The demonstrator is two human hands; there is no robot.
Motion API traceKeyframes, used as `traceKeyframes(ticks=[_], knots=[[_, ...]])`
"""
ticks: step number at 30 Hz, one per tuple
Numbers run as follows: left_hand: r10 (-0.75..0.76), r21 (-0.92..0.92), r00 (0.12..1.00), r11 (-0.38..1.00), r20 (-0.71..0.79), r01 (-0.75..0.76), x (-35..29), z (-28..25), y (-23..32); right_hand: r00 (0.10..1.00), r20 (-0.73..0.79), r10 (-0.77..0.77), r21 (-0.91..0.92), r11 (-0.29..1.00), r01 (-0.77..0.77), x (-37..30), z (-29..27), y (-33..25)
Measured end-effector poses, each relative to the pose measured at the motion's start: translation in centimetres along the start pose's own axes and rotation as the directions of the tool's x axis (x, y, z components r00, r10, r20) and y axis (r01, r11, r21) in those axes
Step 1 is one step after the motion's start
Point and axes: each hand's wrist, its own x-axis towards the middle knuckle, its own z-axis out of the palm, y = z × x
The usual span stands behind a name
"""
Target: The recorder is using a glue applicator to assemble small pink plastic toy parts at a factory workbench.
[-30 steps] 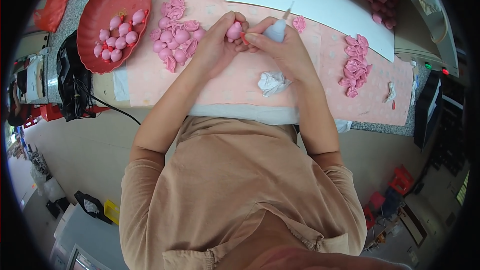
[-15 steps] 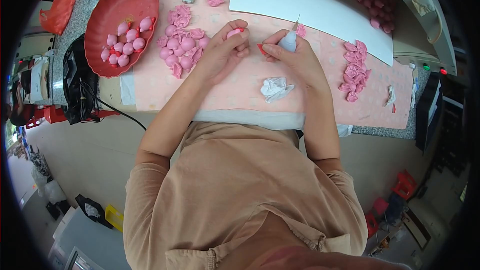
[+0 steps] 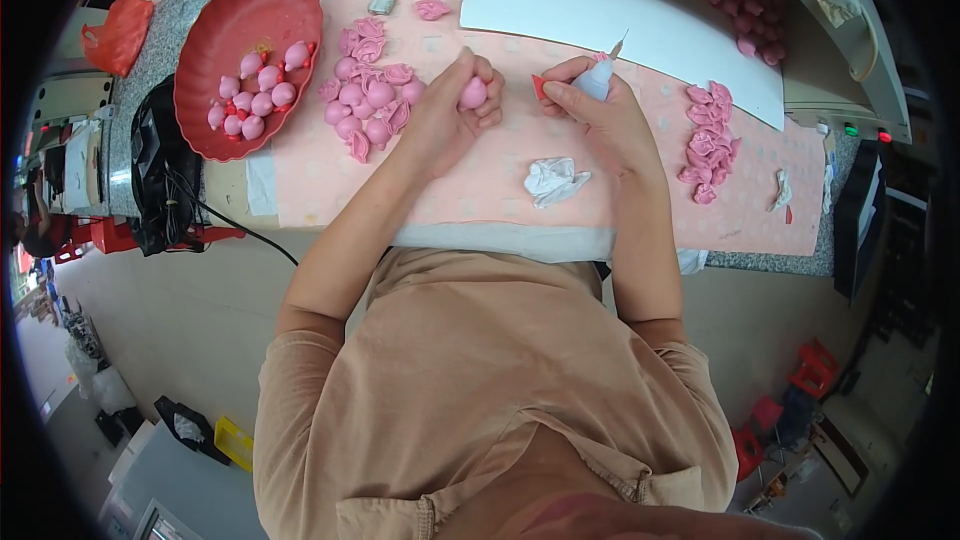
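My left hand (image 3: 453, 100) is closed around a round pink ball (image 3: 473, 92), which shows between thumb and fingers. In my right hand (image 3: 598, 110) is a pale blue squeeze bottle (image 3: 595, 78) with a thin needle tip pointing up and away. A small red piece (image 3: 540, 88) is pinched between the thumb and fingertips of that same hand. Left of my left hand lies a cluster of pink balls (image 3: 379, 94) with pink petal-like pieces (image 3: 368, 40). The two hands are apart, a short gap between them.
At the far left, a red scalloped bowl (image 3: 210, 30) holds several pink balls with red bits. A crumpled white tissue (image 3: 554, 182) lies between my forearms. More pink petal pieces (image 3: 712, 140) lie on the right, by a white board (image 3: 620, 15). A metal-ended brush (image 3: 384, 0) is at the back.
The ball in my left hand has been turned, so its red part no longer shows. My right hand has shifted slightly right, with the bottle and red piece.
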Motion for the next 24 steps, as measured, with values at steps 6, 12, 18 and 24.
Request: traceKeyframes(ticks=[6,12,18,24], knots=[[0.005,-0.009,0.997,1.0,-0.072,-0.006,0.0,0.9,0.5,1.0,0.027,0.004,-0.018,1.0,-0.004,0.0,-0.2,0.2],[0.055,0.095,0.994,0.994,-0.096,-0.046,-0.2,1.0,0.3,1.0,0.017,0.012,-0.014,1.0,-0.012,-0.2,0.1,-0.1],[0.078,0.1,0.985,0.993,-0.157,-0.063,-1.3,1.2,1.1,0.996,0.076,0.038,-0.165,0.986,-0.025,-0.9,0.5,0.6],[0.817,0.986,0.576,0.077,0.025,-0.151,-5.4,0.0,10.7,0.994,-0.007,-0.106,-0.416,0.905,0.093,-3.3,1.0,0.1]])
